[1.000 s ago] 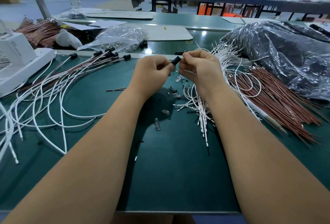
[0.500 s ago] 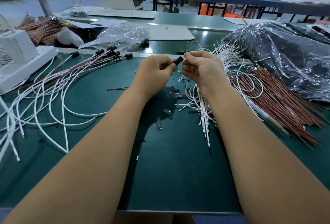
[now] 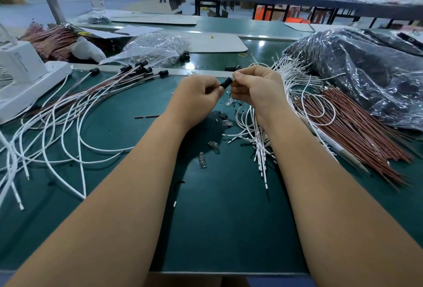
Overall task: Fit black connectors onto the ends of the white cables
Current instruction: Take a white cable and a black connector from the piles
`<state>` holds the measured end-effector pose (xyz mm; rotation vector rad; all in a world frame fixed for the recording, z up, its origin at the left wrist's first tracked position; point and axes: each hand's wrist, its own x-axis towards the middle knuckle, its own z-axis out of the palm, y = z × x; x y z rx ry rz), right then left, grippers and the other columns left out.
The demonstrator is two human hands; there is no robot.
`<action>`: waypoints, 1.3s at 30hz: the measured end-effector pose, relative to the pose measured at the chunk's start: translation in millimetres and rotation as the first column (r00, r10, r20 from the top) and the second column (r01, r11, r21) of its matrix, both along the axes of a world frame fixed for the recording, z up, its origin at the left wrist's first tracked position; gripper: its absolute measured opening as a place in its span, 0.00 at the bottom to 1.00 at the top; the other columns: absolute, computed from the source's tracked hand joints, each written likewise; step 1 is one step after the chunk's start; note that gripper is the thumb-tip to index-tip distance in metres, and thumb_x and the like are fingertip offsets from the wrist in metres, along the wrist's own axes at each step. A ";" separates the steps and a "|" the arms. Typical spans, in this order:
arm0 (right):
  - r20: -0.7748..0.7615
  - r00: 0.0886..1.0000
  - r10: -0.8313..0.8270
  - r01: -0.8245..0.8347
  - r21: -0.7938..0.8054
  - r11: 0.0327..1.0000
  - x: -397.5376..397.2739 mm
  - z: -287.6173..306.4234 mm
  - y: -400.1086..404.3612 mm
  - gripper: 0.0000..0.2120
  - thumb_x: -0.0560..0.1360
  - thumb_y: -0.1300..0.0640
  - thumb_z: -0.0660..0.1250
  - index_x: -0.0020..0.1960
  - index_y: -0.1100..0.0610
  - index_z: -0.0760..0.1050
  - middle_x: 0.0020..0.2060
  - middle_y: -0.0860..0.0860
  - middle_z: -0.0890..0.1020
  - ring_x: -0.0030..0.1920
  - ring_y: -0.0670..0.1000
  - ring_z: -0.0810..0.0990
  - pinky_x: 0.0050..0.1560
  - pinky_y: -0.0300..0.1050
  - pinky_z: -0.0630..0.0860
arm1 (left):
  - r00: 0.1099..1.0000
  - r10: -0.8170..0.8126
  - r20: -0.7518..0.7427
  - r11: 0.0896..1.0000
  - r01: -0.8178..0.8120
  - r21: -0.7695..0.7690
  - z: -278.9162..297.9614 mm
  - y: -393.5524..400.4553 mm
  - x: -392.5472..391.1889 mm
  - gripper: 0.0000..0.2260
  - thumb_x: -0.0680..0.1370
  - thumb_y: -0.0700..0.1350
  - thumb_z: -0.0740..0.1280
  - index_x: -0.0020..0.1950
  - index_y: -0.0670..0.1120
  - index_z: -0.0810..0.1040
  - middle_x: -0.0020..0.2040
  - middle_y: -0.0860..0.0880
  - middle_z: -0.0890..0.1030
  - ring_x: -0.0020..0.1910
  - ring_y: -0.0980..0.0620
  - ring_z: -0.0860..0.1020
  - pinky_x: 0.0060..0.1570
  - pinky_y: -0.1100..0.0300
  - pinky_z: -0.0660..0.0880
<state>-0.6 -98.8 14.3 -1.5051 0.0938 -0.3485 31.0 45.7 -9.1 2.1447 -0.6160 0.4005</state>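
A small black connector [image 3: 225, 82] is pinched between my two hands above the middle of the green table [image 3: 224, 229]. My left hand [image 3: 196, 95] grips its left end with curled fingers. My right hand [image 3: 254, 87] pinches the right end with thumb and forefinger; what it presses in there is hidden by the fingers. Loose white cables [image 3: 258, 142] lie under my right wrist. Finished cables with black connectors [image 3: 139, 71] fan out to the left.
A white machine [image 3: 25, 76] stands at the far left. Clear plastic bags [image 3: 151, 48] lie at the back, a dark one [image 3: 366, 71] at the right. Brown wires [image 3: 357, 128] spread on the right. Small clear glass bulbs [image 3: 202, 160] and black bits lie between my forearms.
Both hands keep hold of the connector in the same spot; the connector has tilted a little and my right fingers have closed up against its end.
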 end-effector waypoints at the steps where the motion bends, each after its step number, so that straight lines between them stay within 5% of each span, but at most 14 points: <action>1: -0.001 1.000 -0.003 0.003 -0.012 1.000 0.1 -0.1 0.0 0.04 0.76 0.67 0.67 0.43 0.62 0.77 0.33 0.56 0.79 0.31 0.49 0.78 0.37 0.42 0.81 | 1.000 0.001 0.001 1.000 -0.001 0.005 0.0 0.2 -0.1 0.11 0.78 0.43 0.67 0.38 0.39 0.78 0.28 0.47 0.71 0.27 0.53 0.64 0.32 0.58 0.63; 7: 0.020 0.999 -0.025 0.027 -0.123 0.992 1.3 -1.2 2.7 0.07 0.76 0.67 0.66 0.40 0.60 0.77 0.33 0.56 0.80 0.29 0.47 0.78 0.37 0.41 0.80 | 1.000 0.000 -0.006 1.000 0.000 0.014 0.6 0.2 -0.8 0.10 0.78 0.43 0.66 0.39 0.39 0.78 0.32 0.40 0.77 0.30 0.51 0.68 0.33 0.56 0.67; 12: 0.052 0.998 -0.025 0.030 -0.098 0.995 2.9 -2.5 3.0 0.08 0.76 0.66 0.67 0.38 0.59 0.77 0.32 0.55 0.80 0.29 0.48 0.79 0.36 0.42 0.81 | 0.990 -0.034 -0.134 0.985 0.010 -0.172 4.4 -0.5 -3.5 0.08 0.78 0.40 0.66 0.41 0.40 0.81 0.35 0.45 0.81 0.34 0.52 0.74 0.40 0.57 0.73; 20: 0.191 0.978 -0.085 0.169 -0.477 0.862 5.3 -7.6 5.9 0.06 0.74 0.63 0.68 0.40 0.55 0.81 0.32 0.51 0.82 0.34 0.52 0.81 0.41 0.51 0.81 | 0.988 -0.050 -0.147 0.971 0.013 -0.239 7.6 -0.8 -3.8 0.09 0.78 0.38 0.64 0.42 0.38 0.81 0.38 0.40 0.82 0.34 0.52 0.75 0.44 0.53 0.77; 23: 0.221 0.973 -0.068 0.179 -0.533 0.827 5.6 -9.4 9.4 0.01 0.72 0.61 0.72 0.43 0.58 0.82 0.33 0.49 0.82 0.34 0.50 0.80 0.42 0.45 0.79 | 0.992 -0.029 -0.124 0.978 0.002 -0.209 5.8 0.9 -1.2 0.09 0.78 0.39 0.65 0.41 0.37 0.80 0.34 0.42 0.79 0.33 0.52 0.72 0.37 0.54 0.72; 26: 0.241 0.967 -0.079 0.207 -0.570 0.795 5.6 -10.4 10.4 0.02 0.72 0.58 0.73 0.43 0.57 0.81 0.33 0.48 0.81 0.36 0.50 0.81 0.41 0.40 0.76 | 0.994 -0.026 -0.106 0.984 0.007 -0.178 5.4 3.7 1.0 0.07 0.78 0.40 0.66 0.43 0.38 0.81 0.29 0.49 0.72 0.30 0.53 0.67 0.35 0.61 0.65; 32: 0.241 0.966 -0.093 0.225 -0.608 0.761 4.1 -10.3 10.7 0.08 0.73 0.56 0.72 0.40 0.60 0.81 0.31 0.53 0.81 0.36 0.55 0.81 0.40 0.47 0.77 | 0.994 0.017 -0.104 0.984 -0.035 -0.173 4.5 9.9 2.8 0.07 0.77 0.44 0.70 0.46 0.41 0.83 0.32 0.50 0.77 0.31 0.55 0.72 0.36 0.62 0.70; 36: 0.226 0.972 -0.069 0.189 -0.572 0.798 1.5 -9.2 12.7 0.07 0.74 0.55 0.72 0.38 0.57 0.80 0.32 0.51 0.82 0.37 0.54 0.82 0.43 0.50 0.79 | 0.990 -0.017 -0.142 0.979 -0.013 -0.204 6.0 9.1 2.9 0.06 0.77 0.41 0.69 0.47 0.38 0.81 0.36 0.44 0.78 0.35 0.51 0.73 0.40 0.54 0.75; 39: 0.211 0.974 -0.082 0.181 -0.510 0.841 2.3 -8.4 11.3 0.07 0.75 0.57 0.71 0.38 0.55 0.78 0.32 0.52 0.82 0.35 0.53 0.82 0.41 0.51 0.81 | 0.980 -0.063 -0.188 0.975 0.021 -0.222 8.9 6.6 0.9 0.04 0.77 0.39 0.69 0.47 0.38 0.81 0.35 0.45 0.78 0.33 0.52 0.72 0.39 0.58 0.73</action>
